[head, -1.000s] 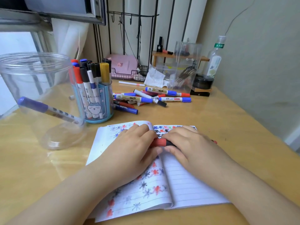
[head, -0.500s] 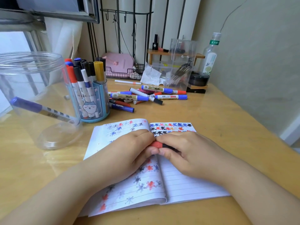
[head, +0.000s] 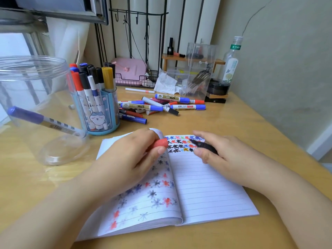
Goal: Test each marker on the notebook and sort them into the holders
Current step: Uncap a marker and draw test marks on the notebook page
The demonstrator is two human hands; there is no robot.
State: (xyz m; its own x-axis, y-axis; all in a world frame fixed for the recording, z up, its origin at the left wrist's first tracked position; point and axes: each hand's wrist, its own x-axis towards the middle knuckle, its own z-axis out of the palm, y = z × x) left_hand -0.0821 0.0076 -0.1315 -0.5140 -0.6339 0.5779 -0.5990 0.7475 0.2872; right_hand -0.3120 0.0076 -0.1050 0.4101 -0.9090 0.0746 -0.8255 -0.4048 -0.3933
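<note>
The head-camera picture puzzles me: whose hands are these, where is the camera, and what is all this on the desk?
There is no machine here. A person wears a wide-angle camera on the head, looking down at their own two hands.

The left hand pinches a red marker cap. The right hand grips the black marker body, its tip above the open lined notebook, which carries small star-like test scribbles.

On the wooden desk behind lie loose markers in a pile. A blue cartoon pen holder stands full of markers. A big clear plastic jar holds one purple-capped marker.
</note>
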